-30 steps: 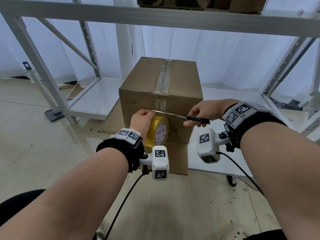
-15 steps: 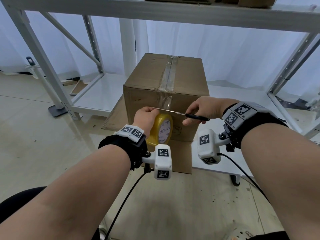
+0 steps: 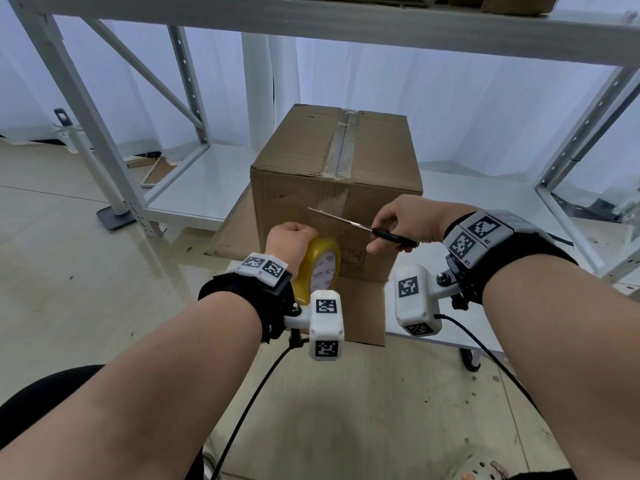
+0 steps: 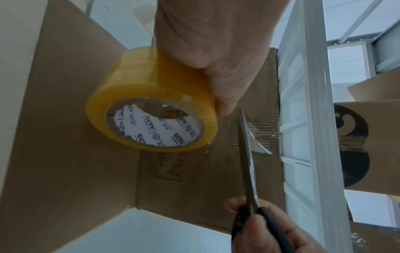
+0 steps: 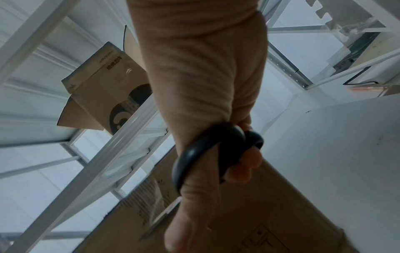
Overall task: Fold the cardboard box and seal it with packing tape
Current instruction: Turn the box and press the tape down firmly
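A closed brown cardboard box [image 3: 332,188] stands on a low white shelf, with clear tape along its top seam and down its front face. My left hand [image 3: 291,240] grips a yellow tape roll [image 3: 320,268] [image 4: 151,102] against the box front. My right hand [image 3: 401,225] holds black-handled scissors [image 3: 360,226] [image 4: 249,162], thumb and fingers through the loops [image 5: 205,150]. The blades lie across the clear tape strip [image 4: 257,138] between the roll and the box, apparently closed.
A flat cardboard sheet [image 3: 235,233] lies under the box on the white shelf [image 3: 194,188]. White metal rack posts [image 3: 83,109] stand left and right, a shelf beam [image 3: 346,26] crosses overhead with more boxes on it. The floor [image 3: 69,289] lies to the left.
The view has shifted so the box sits higher and more central. The scissors' blades have slid further left across the tape strip. The left hand still holds the roll at the box front.
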